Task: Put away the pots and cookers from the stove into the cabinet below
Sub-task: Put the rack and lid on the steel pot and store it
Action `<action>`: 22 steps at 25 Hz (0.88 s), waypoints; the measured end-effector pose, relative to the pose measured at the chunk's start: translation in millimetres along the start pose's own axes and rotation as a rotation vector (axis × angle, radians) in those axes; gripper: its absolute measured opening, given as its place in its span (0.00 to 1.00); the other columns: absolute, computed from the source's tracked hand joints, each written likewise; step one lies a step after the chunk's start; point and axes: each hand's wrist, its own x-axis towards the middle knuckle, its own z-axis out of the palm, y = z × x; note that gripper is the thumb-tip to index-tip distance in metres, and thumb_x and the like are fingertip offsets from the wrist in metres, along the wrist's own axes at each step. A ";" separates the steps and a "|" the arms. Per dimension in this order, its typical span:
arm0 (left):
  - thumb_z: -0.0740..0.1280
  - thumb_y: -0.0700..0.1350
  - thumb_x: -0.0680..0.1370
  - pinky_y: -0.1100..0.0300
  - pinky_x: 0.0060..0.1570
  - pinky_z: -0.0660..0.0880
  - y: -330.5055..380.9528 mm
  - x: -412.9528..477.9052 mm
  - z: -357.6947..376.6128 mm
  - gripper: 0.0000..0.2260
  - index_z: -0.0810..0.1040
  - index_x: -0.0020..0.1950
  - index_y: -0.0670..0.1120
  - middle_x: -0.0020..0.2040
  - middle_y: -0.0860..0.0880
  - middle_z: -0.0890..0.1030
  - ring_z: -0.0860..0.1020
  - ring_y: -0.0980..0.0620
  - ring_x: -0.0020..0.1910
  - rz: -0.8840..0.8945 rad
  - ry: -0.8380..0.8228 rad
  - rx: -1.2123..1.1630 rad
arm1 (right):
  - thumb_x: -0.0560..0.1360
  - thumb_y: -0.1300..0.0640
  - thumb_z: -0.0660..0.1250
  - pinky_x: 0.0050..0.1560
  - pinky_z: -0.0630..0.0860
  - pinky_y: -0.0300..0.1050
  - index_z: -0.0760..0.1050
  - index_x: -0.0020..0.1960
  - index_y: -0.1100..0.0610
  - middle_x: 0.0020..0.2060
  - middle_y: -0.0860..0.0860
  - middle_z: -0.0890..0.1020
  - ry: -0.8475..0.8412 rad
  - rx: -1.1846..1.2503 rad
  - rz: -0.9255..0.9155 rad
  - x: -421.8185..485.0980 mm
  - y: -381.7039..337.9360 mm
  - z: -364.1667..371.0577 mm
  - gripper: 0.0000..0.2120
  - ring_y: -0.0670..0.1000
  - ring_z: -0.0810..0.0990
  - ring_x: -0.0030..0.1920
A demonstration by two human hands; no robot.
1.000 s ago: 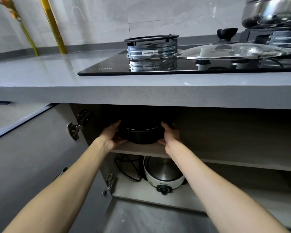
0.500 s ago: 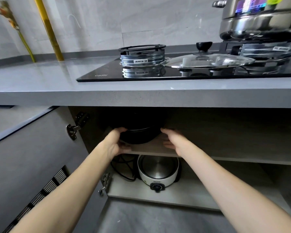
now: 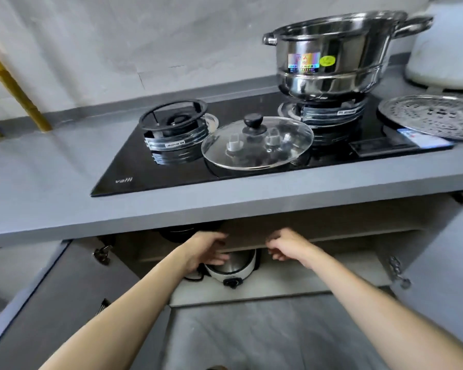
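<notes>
A black pot (image 3: 181, 232) sits on the upper cabinet shelf (image 3: 246, 243), mostly hidden under the counter edge. My left hand (image 3: 205, 248) and my right hand (image 3: 285, 247) hover just in front of the shelf, fingers apart, holding nothing. On the stove (image 3: 134, 166), a tall stainless steel steamer pot (image 3: 332, 57) stands on the right burner. A glass lid (image 3: 257, 145) with a black knob lies on the stove's middle. A white electric cooker (image 3: 231, 269) rests on the lower shelf.
The left burner (image 3: 174, 121) is bare. A perforated steel steamer plate (image 3: 433, 116) lies at the stove's right end, with a white appliance (image 3: 447, 46) behind it. Both cabinet doors stand open, the left door (image 3: 59, 297) beside my left arm. A yellow pipe (image 3: 14, 86) runs up the wall.
Both hands have let go of the black pot and drawn back from the shelf. My view has risen, so the stove top and steel pot show fully.
</notes>
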 end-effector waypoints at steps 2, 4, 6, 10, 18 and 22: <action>0.66 0.46 0.79 0.61 0.31 0.79 16.2 -40.2 5.1 0.11 0.77 0.59 0.43 0.57 0.42 0.80 0.82 0.47 0.39 0.022 0.002 0.140 | 0.76 0.60 0.66 0.29 0.72 0.37 0.78 0.54 0.58 0.37 0.52 0.81 -0.020 -0.073 0.036 -36.1 -10.2 -21.6 0.08 0.47 0.77 0.31; 0.67 0.46 0.79 0.63 0.31 0.77 41.4 -84.4 8.2 0.08 0.78 0.55 0.44 0.51 0.43 0.81 0.82 0.49 0.35 0.023 -0.024 0.244 | 0.75 0.59 0.66 0.28 0.71 0.37 0.79 0.50 0.56 0.35 0.51 0.80 -0.026 -0.112 0.069 -76.9 -27.1 -48.5 0.05 0.48 0.77 0.31; 0.67 0.45 0.79 0.61 0.32 0.76 65.1 -129.2 15.6 0.06 0.78 0.53 0.44 0.49 0.42 0.81 0.82 0.48 0.35 0.018 -0.058 0.272 | 0.74 0.61 0.65 0.26 0.70 0.36 0.79 0.49 0.56 0.33 0.50 0.80 -0.033 -0.113 0.108 -117.4 -41.5 -69.9 0.06 0.49 0.77 0.31; 0.67 0.46 0.79 0.60 0.35 0.77 128.5 -221.1 42.4 0.06 0.78 0.51 0.43 0.48 0.42 0.83 0.84 0.47 0.38 -0.001 -0.166 0.251 | 0.73 0.62 0.64 0.28 0.71 0.36 0.78 0.56 0.57 0.36 0.52 0.82 -0.049 -0.107 0.145 -201.9 -82.2 -127.9 0.13 0.47 0.77 0.31; 0.64 0.46 0.81 0.66 0.24 0.72 256.2 -285.6 105.8 0.12 0.74 0.39 0.45 0.34 0.48 0.79 0.80 0.54 0.26 0.123 -0.097 0.132 | 0.78 0.67 0.58 0.27 0.67 0.39 0.78 0.50 0.60 0.29 0.53 0.75 0.077 -0.068 0.129 -255.6 -142.6 -240.4 0.10 0.50 0.71 0.27; 0.63 0.46 0.82 0.64 0.27 0.73 305.2 -253.4 118.9 0.10 0.75 0.42 0.45 0.36 0.48 0.80 0.79 0.52 0.29 0.147 -0.113 0.053 | 0.80 0.64 0.56 0.28 0.69 0.39 0.79 0.52 0.59 0.28 0.52 0.75 0.176 -0.113 0.160 -238.0 -146.7 -290.8 0.13 0.50 0.72 0.26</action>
